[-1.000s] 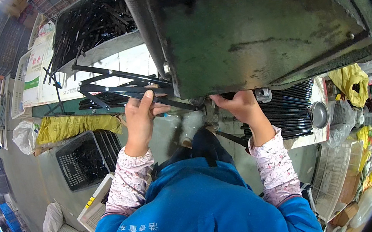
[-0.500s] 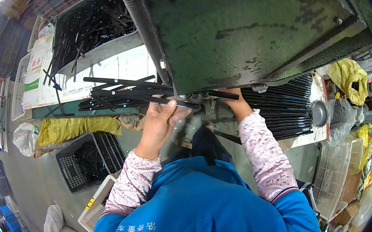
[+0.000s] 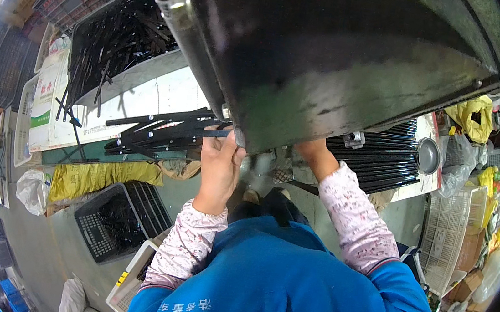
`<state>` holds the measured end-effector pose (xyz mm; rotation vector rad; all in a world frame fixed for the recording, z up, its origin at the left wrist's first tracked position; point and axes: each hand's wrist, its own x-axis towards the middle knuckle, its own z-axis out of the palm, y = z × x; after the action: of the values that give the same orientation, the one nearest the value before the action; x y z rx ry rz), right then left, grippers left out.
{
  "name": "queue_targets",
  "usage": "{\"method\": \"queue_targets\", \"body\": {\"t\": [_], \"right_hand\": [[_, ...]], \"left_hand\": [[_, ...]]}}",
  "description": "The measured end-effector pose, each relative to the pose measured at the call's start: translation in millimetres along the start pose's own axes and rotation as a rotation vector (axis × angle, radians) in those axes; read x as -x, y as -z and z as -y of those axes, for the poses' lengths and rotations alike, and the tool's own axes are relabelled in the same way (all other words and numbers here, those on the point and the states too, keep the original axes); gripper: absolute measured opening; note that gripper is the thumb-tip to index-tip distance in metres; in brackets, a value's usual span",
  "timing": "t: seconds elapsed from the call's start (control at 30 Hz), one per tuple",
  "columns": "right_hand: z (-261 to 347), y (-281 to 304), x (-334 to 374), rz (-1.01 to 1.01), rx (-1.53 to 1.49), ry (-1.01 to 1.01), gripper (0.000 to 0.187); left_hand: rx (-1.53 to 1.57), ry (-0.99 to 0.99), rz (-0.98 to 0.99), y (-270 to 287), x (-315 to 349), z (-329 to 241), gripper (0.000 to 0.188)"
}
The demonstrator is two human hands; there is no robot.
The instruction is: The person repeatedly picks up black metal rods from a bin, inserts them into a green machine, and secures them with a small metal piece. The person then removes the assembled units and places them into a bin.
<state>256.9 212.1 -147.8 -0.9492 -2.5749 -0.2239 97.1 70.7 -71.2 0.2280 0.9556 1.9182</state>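
Observation:
My left hand point(image 3: 220, 163) is closed at the lower left corner of a dark green metal machine plate point(image 3: 333, 97). Between its thumb and fingers is a black metal bar point(image 3: 217, 133), whose right end passes out of sight behind the plate. My right hand point(image 3: 318, 155) reaches in under the plate's lower edge, its fingers hidden there. A loose pile of black bars with shiny rivets point(image 3: 161, 135) lies just left of my left hand. Close to my right hand, many black tubes point(image 3: 378, 163) lie side by side in a stack.
A bin heaped with black strips point(image 3: 123, 38) stands on the white-covered bench point(image 3: 163, 94). At the bench's right end is a round grey dish point(image 3: 428, 156). A black crate point(image 3: 104, 219) and a yellow sack point(image 3: 105, 180) are below at left. White baskets point(image 3: 451, 236) stand at right.
The machine plate appears larger and lower, covering more of the work area. The bar across the plate's corner is now mostly hidden. My right hand has slipped farther behind the plate.

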Motion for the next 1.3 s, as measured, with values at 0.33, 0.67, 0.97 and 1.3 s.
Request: {"method": "queue_targets", "body": {"t": [0.33,0.67,0.97,1.3], "right_hand": [[33.2,84.4,-21.0,-0.333,-0.508,0.151,0.026],[22.9,77.1,-21.4,-0.351,-0.187,0.480,0.035],[-59.9,-3.0,63.5,0.100,-0.064,-0.061,0.017],[-10.9,58.6,27.0,-0.124,-0.347,0.218,0.014]], "left_hand": [[0.097,-0.048,0.062,-1.2,6.9,9.9,0.028],[-0.006,-0.076,0.019,9.3,7.0,16.8,0.026],[0.055,0.048,-0.040,5.0,10.4,12.6,0.022],[-0.842,0.250,0.177,-13.1,45.9,56.5,0.024]]}}
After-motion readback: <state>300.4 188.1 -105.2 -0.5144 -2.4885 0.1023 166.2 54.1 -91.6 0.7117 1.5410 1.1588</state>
